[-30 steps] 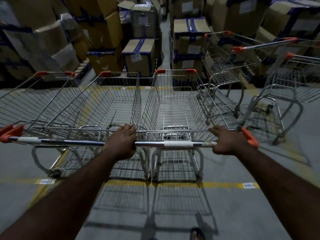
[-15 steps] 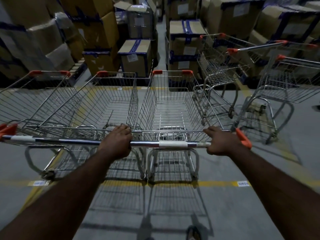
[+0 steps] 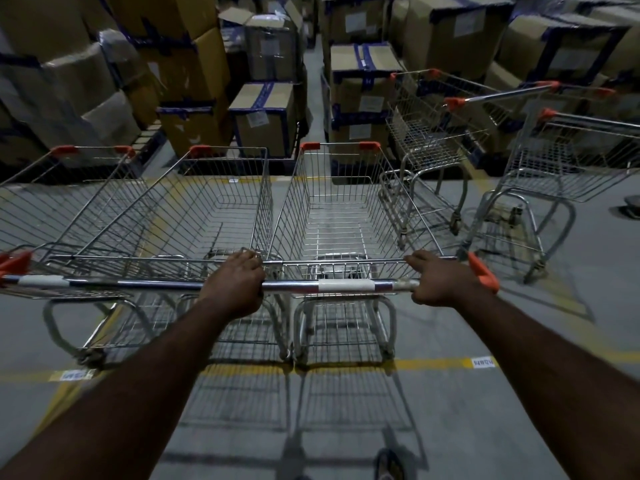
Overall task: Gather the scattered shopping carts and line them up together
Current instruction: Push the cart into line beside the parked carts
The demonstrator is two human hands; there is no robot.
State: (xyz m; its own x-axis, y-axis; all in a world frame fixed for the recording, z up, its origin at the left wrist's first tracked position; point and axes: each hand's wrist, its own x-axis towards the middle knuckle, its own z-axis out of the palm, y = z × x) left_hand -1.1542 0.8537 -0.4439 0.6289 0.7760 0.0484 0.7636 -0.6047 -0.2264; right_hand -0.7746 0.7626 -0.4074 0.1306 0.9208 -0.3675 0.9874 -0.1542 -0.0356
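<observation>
fingers: left hand (image 3: 232, 288) and right hand (image 3: 439, 281) were both curled shut around the chrome tubular push bar (image 3: 346, 285) of the bare wire-mesh shopping cart with orange plastic corner caps (image 3: 341, 216); knuckles up, arms near straight.
grip spots: left at the bar's left end, right just inside the orange end cap (image 3: 483, 272); white label band (image 3: 345, 285) sat between them.
key relation: held cart's long axis ran straight away from the fingers toward the stacked brown cardboard boxes with dark blue tape (image 3: 265, 119); basket wide at the bar, narrowing to the far end.
row: second wire cart (image 3: 194, 209) sat side by side on its left, baskets just beside each other, parallel; third wire cart (image 3: 52, 199) further left, partly cut by the frame edge.
strays: two loose wire carts on the right, one (image 3: 426, 147) angled just off the held cart's far right corner, another (image 3: 568, 161) well apart toward the floor's right edge. Right hand was the nearer one.
floor: grey concrete (image 3: 467, 427), smooth; yellow painted line (image 3: 433, 363) crossed under the rear wheels of the held cart and its neighbour.
materials: thin steel wire grid, see-through, rigid; tubular steel underframes; bar slick chrome.
judgement: held cart looked roughly squared up in the row; likely next was letting go and fetching the near stray.
risk: dim light; the near stray sat close to the held cart's right side and could snag.
</observation>
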